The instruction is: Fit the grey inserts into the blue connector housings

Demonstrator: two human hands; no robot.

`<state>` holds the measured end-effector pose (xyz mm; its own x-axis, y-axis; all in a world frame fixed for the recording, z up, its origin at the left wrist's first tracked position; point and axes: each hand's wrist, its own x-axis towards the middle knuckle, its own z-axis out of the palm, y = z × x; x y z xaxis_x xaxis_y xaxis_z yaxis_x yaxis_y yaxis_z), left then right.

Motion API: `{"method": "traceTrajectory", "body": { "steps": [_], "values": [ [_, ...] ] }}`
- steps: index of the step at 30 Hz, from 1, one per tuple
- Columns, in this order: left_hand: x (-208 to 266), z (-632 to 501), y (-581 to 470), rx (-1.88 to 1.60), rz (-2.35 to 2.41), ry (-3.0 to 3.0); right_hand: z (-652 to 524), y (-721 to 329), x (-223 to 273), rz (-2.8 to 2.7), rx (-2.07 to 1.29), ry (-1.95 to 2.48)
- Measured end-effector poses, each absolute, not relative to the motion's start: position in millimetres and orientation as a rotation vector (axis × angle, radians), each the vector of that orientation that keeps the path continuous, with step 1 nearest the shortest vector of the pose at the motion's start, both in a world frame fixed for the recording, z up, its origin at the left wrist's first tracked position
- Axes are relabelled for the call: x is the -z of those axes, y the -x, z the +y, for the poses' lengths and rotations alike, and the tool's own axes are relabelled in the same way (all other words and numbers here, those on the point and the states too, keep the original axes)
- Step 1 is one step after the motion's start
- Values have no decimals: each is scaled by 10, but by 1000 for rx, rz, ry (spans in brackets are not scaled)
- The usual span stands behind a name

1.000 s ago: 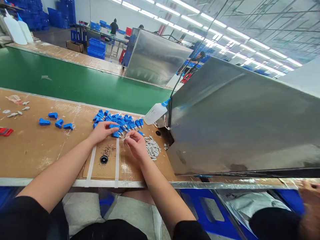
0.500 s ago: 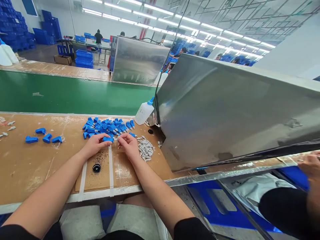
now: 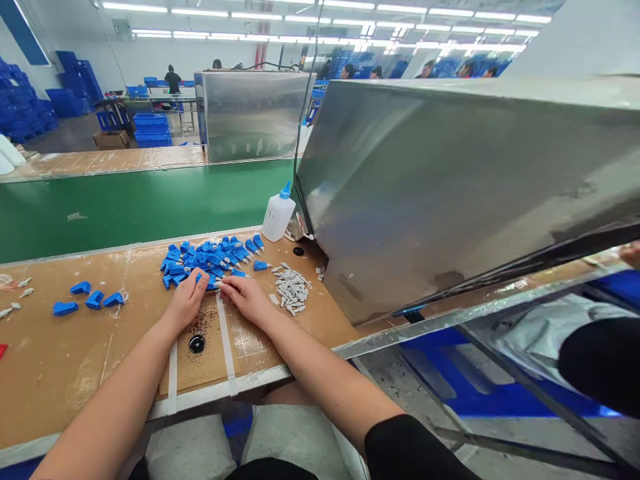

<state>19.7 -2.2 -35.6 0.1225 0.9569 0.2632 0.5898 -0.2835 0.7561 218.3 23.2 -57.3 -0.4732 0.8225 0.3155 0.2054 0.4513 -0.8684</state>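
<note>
My left hand [image 3: 188, 301] is closed around a small blue plastic part [image 3: 211, 283], mostly covered by the fingers. Pinched together at that part's right end are the fingertips of my right hand [image 3: 248, 299], on a small light-grey plastic piece [image 3: 219, 285] that barely shows. Whether the grey piece sits inside the blue part, I cannot tell. Just beyond both hands lies a heap of blue plastic parts [image 3: 203, 257], several with grey tips. A pile of loose grey pieces [image 3: 293, 288] lies to the right of my right hand.
A white squeeze bottle [image 3: 279, 217] with a blue cap stands behind the grey pile. Large sheet-metal housing [image 3: 425, 193] blocks the right side. Several blue parts [image 3: 94, 300] lie apart at left. A black round spot [image 3: 197, 343] is near me; a green belt [image 3: 150, 207] runs behind.
My view has turned and shifted slightly. My right hand has come closer to the left, and the gap that showed the grey piece between the fingers and the blue part has narrowed.
</note>
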Motion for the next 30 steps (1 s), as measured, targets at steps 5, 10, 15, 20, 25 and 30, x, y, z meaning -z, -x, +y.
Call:
{"method": "traceTrajectory", "body": {
  "steps": [5, 10, 15, 20, 25, 30],
  "values": [
    [369, 5, -223, -1068, 1606, -1970, 156, -2132, 552, -2273, -605, 1030],
    [385, 49, -266, -1047, 1716, -1972, 90, -1993, 571, -2256, -649, 1162],
    [400, 72, -322, -968, 1821, -2030, 79, -2001, 540, -2234, -654, 1222],
    [375, 72, -353, -890, 1875, -2075, 108, -2021, 551, -2186, -699, 1222],
    [373, 89, -355, -894, 1910, -2075, 162, -2024, 563, -2146, -731, 1168],
    [282, 28, -362, -851, 1913, -2081, 176, -1983, 572, -2107, -752, 1100]
  ]
}}
